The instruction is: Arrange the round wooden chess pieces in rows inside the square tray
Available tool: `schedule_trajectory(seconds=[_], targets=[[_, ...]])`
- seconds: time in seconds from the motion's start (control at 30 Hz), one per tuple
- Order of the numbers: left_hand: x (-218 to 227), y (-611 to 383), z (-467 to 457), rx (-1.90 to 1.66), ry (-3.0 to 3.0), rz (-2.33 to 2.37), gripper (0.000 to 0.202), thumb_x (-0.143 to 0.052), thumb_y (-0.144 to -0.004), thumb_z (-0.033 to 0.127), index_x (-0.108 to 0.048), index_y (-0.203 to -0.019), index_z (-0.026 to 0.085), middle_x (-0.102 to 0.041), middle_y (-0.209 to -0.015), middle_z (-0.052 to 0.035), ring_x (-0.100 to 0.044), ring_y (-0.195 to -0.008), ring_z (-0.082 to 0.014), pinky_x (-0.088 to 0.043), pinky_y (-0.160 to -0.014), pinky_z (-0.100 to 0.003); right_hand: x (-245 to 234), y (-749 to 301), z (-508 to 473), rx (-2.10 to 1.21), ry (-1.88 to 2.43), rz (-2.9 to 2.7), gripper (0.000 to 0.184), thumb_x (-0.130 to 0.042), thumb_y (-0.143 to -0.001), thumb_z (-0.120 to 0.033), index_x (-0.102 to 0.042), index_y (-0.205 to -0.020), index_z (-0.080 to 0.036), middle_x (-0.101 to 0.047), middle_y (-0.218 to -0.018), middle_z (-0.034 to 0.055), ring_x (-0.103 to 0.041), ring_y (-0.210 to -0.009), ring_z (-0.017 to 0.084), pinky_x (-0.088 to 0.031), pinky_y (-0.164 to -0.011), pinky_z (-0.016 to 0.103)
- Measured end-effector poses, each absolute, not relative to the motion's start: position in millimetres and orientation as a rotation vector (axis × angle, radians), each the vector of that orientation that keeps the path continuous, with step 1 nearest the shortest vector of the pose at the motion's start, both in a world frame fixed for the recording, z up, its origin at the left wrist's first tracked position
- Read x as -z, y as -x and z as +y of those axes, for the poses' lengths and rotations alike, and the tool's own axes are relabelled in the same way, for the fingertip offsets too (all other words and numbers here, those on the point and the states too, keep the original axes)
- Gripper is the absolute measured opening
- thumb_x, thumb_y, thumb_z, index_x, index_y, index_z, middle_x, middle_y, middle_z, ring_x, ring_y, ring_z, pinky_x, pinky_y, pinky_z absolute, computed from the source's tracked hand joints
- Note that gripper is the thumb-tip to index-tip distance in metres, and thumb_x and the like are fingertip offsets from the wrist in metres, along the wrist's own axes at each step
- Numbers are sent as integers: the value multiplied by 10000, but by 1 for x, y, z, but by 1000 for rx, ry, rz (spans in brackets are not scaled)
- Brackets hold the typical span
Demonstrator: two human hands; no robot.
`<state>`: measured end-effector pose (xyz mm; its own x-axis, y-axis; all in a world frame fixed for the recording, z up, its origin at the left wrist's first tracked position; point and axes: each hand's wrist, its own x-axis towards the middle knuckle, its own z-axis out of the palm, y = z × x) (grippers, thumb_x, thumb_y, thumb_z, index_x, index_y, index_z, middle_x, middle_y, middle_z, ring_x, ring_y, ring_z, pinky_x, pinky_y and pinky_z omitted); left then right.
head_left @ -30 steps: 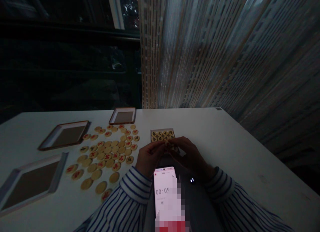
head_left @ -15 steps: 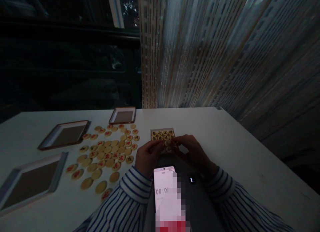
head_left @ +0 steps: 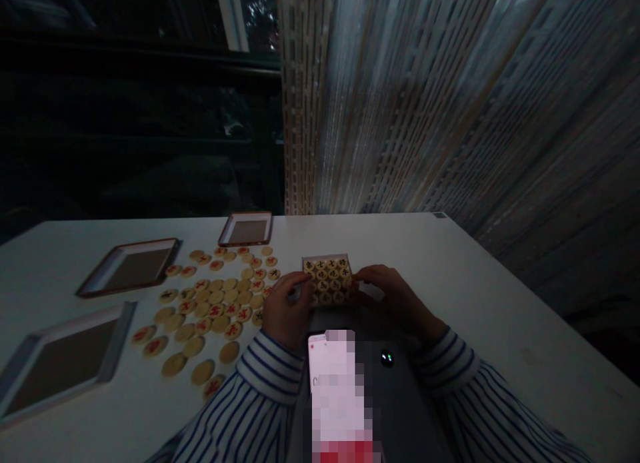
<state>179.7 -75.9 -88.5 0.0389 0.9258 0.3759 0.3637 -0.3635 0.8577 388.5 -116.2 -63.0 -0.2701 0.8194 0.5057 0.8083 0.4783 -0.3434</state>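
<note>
A small box packed with round wooden game pieces sits on the white table in front of me. My left hand rests against its left side, fingers curled at the edge. My right hand touches its right side, fingers bent onto the rim. Several loose round pieces with red or black marks lie spread to the left of my left hand.
Three shallow box lids lie on the left: a near one, a middle one and a small far one. A lit phone stands below my hands. Striped curtains hang behind the table.
My hands have moved apart from above the box to its two sides, so the filled box now shows between them. The loose pieces have not moved.
</note>
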Motion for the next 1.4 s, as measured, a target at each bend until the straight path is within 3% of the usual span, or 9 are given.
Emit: schedule_trajectory(seconds=[0.67, 1.4], targets=[[94, -182, -74, -1251, -1772, 1298, 200, -535, -734, 289, -648, -849, 170, -650, -950, -91, -591, -922, -205, -469, -842, -389, 88, -397, -106, -41, 1317, -2134, 185, -592, -764, -278, -644, -930, -213, -643, -941, 70, -579, -835, 177, -463, -723, 345], [99, -181, -72, -1242, -1844, 1311, 202, -521, -748, 270, -648, -858, 157, -648, -952, -91, -591, -923, -201, -475, -847, -397, 84, -398, -109, -180, 1332, -2162, 196, -589, -761, -266, -630, -942, -203, -613, -939, 71, -555, -865, 181, -457, -755, 347]])
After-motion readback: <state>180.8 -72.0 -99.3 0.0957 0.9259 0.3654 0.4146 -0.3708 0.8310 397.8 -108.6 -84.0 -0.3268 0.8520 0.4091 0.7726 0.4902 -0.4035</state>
